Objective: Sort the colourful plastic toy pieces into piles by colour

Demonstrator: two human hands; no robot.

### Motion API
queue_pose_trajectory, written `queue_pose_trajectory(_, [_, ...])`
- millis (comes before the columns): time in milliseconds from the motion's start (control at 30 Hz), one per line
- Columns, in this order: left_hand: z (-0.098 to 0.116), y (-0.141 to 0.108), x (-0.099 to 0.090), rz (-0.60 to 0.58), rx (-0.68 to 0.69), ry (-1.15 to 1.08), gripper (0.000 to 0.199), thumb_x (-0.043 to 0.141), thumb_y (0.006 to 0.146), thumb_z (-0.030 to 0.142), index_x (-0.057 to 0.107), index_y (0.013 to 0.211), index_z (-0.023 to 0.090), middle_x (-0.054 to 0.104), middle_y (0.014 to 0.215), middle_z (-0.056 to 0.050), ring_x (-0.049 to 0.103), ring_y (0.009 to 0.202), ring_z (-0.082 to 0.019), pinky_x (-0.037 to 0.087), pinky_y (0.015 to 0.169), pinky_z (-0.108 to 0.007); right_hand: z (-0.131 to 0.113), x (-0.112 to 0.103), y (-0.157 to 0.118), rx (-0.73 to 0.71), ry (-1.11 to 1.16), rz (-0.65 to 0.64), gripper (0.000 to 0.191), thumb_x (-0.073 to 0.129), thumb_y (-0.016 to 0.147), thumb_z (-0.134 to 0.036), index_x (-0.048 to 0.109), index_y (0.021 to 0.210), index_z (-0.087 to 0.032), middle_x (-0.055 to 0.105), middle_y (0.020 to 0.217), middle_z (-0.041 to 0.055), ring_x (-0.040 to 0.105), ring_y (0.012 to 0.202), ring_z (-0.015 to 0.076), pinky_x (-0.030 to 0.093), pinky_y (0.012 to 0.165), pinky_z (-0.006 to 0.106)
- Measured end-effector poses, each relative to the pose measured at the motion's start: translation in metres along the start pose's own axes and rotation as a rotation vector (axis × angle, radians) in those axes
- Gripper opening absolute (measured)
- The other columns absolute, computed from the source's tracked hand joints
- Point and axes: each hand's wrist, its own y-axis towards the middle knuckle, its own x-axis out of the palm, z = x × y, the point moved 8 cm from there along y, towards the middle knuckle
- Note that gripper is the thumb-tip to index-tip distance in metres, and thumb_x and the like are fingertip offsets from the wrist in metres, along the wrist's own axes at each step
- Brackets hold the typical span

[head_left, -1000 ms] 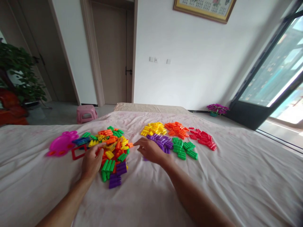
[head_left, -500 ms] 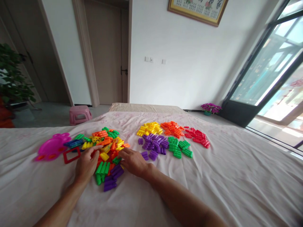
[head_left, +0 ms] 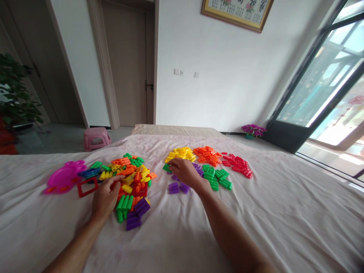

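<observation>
My right hand (head_left: 184, 172) is closed on a green block (head_left: 166, 168), held over the purple blocks (head_left: 173, 187). Its arm reaches in from the lower right. My left hand (head_left: 106, 193) rests at the left edge of the mixed pile (head_left: 129, 176) of orange, yellow, green and red pieces; what its curled fingers hold, if anything, is hidden. Behind and beside my right hand lie separate groups of yellow blocks (head_left: 180, 153), orange blocks (head_left: 207, 154), red blocks (head_left: 239, 165) and green blocks (head_left: 214, 176). Purple blocks (head_left: 138, 214) also lie at the mixed pile's near end.
Left of the mixed pile are a pink plate (head_left: 64, 177), a red square frame (head_left: 87, 187) and stacked blue pieces (head_left: 89, 173). A wrinkled pale cloth (head_left: 182, 235) covers the surface. Beyond stand a pink stool (head_left: 96, 138) and a flowerpot (head_left: 249, 136).
My right hand has moved from the mixed pile rightward and away to the purple group, carrying a green block. My left hand has barely moved.
</observation>
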Motion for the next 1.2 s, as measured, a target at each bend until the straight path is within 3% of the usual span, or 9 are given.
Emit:
queue_pose_trajectory(267, [0.001,-0.001,-0.001,0.010,0.008,0.002,0.035,0.048,0.083,0.040,0.074,0.101,0.025,0.074,0.112,-0.003,0.067,0.106,-0.023,0.051,0.096,-0.035,0.107,-0.095,-0.044,0.472,-0.388,-0.020,0.020,0.058,0.085,-0.021,0.077,0.092,-0.021,0.075,0.093,0.0053,0.066,0.084,0.0174,0.038,0.067,0.024])
queue_pose_trajectory(400, [0.002,0.000,-0.001,0.017,0.021,-0.006,0.035,0.048,0.083,0.040,0.074,0.101,0.024,0.074,0.110,-0.004,0.067,0.105,-0.024,0.051,0.096,-0.036,0.140,-0.120,-0.072,0.725,-0.477,0.000,0.021,0.057,0.084,-0.023,0.077,0.091,-0.021,0.074,0.091,0.0075,0.066,0.080,0.0190,0.035,0.063,0.025])
queue_pose_trajectory(467, [0.002,0.000,0.000,0.010,0.024,-0.008,0.034,0.048,0.083,0.039,0.073,0.100,0.023,0.074,0.111,-0.004,0.067,0.106,-0.024,0.050,0.098,-0.037,0.140,-0.121,-0.071,0.732,-0.474,0.018,0.021,0.057,0.086,-0.025,0.076,0.092,-0.020,0.074,0.092,0.0087,0.066,0.081,0.0195,0.036,0.063,0.026])
queue_pose_trajectory(567, [0.000,0.001,0.001,-0.002,0.020,-0.010,0.034,0.047,0.084,0.037,0.073,0.102,0.022,0.073,0.113,-0.005,0.065,0.109,-0.024,0.047,0.102,-0.038,0.113,-0.102,-0.049,0.522,-0.371,0.018,0.022,0.058,0.087,-0.023,0.075,0.100,-0.021,0.074,0.099,0.0073,0.067,0.088,0.0184,0.039,0.069,0.025])
queue_pose_trajectory(700, [-0.002,0.001,0.003,-0.020,0.006,-0.023,0.035,0.047,0.085,0.037,0.072,0.105,0.022,0.072,0.115,-0.005,0.064,0.111,-0.024,0.046,0.103,-0.038,0.043,-0.037,-0.017,0.115,-0.112,-0.149,0.023,0.060,0.086,-0.016,0.075,0.103,-0.021,0.075,0.095,0.0031,0.067,0.086,0.0155,0.043,0.073,0.022])
queue_pose_trajectory(800, [-0.002,0.000,0.003,-0.022,0.005,-0.032,0.035,0.047,0.085,0.037,0.072,0.104,0.022,0.072,0.115,-0.005,0.064,0.111,-0.024,0.046,0.103,-0.038,-0.006,0.011,-0.012,-0.050,0.074,-0.277,0.021,0.065,0.087,-0.016,0.074,0.105,-0.019,0.075,0.093,0.0023,0.068,0.083,0.0150,0.047,0.072,0.022])
queue_pose_trajectory(900, [0.000,0.000,0.002,-0.015,0.011,-0.034,0.034,0.047,0.085,0.036,0.072,0.103,0.023,0.073,0.115,-0.005,0.064,0.111,-0.024,0.046,0.104,-0.037,-0.045,0.042,-0.018,-0.176,0.153,-0.320,0.028,0.075,0.084,-0.026,0.073,0.112,-0.019,0.072,0.101,0.0040,0.068,0.083,0.0141,0.049,0.073,0.022])
queue_pose_trajectory(1033, [0.001,0.000,0.002,-0.007,0.018,-0.038,0.033,0.048,0.084,0.036,0.073,0.101,0.024,0.073,0.114,-0.004,0.064,0.111,-0.023,0.047,0.103,-0.036,-0.080,0.070,-0.035,-0.316,0.168,-0.413,0.047,0.079,0.081,-0.036,0.066,0.125,-0.026,0.065,0.120,0.0050,0.066,0.086,0.0132,0.050,0.074,0.021])
queue_pose_trajectory(1200, [0.002,0.000,0.001,-0.004,0.031,-0.034,0.033,0.048,0.084,0.036,0.073,0.101,0.023,0.073,0.112,-0.004,0.065,0.110,-0.024,0.047,0.103,-0.036,-0.091,0.092,-0.043,-0.378,0.035,-0.405,0.034,0.069,0.087,-0.022,0.065,0.121,-0.023,0.064,0.119,0.0064,0.062,0.107,0.0205,0.050,0.082,0.025])
